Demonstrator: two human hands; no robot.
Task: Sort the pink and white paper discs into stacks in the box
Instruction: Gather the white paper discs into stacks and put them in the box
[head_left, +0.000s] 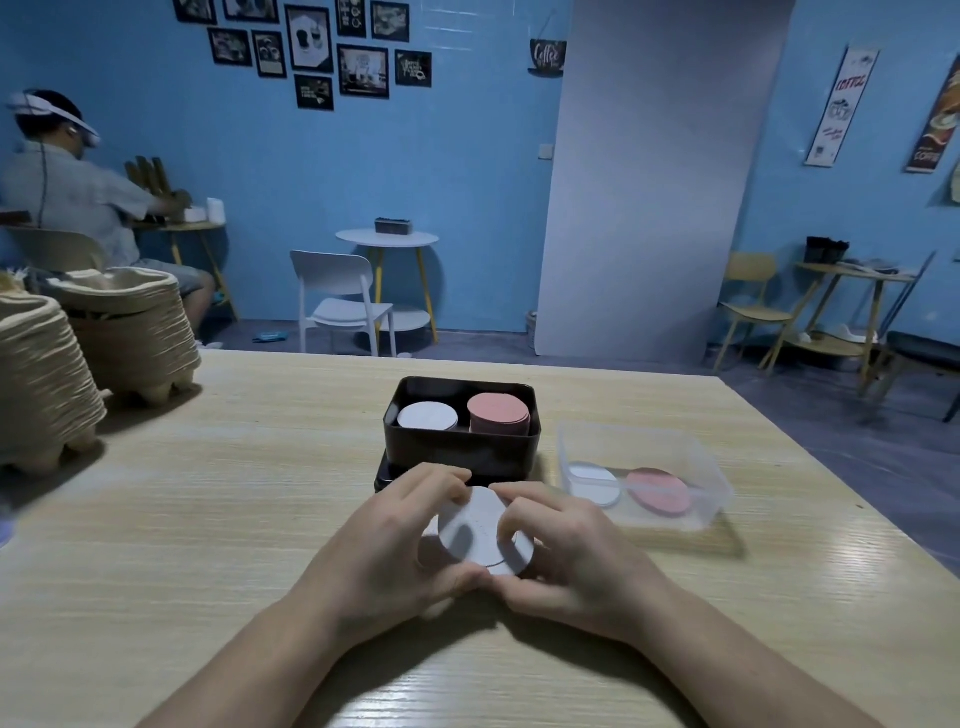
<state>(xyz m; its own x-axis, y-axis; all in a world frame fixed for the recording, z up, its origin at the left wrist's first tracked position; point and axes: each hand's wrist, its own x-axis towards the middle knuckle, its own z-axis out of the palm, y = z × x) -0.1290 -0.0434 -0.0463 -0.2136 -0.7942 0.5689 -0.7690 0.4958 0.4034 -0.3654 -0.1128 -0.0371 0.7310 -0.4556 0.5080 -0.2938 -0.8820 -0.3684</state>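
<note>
A small stack of white paper discs (480, 532) is held just above the table between both hands. My left hand (400, 540) curls round its left edge, and my right hand (561, 551) pinches its right edge and top disc. Behind them stands a black box (462, 452) holding a white stack (427, 417) on the left and a pink stack (497, 409) on the right. To the right a clear plastic box (644, 478) holds a white disc stack (595, 483) and a pink disc stack (658, 491).
The black box rests on its lid (384, 475). Two tall stacks of pulp trays (124, 332) stand at the table's left edge. Another person sits at a far table on the left. Chairs and small tables stand beyond the wooden table (234, 519).
</note>
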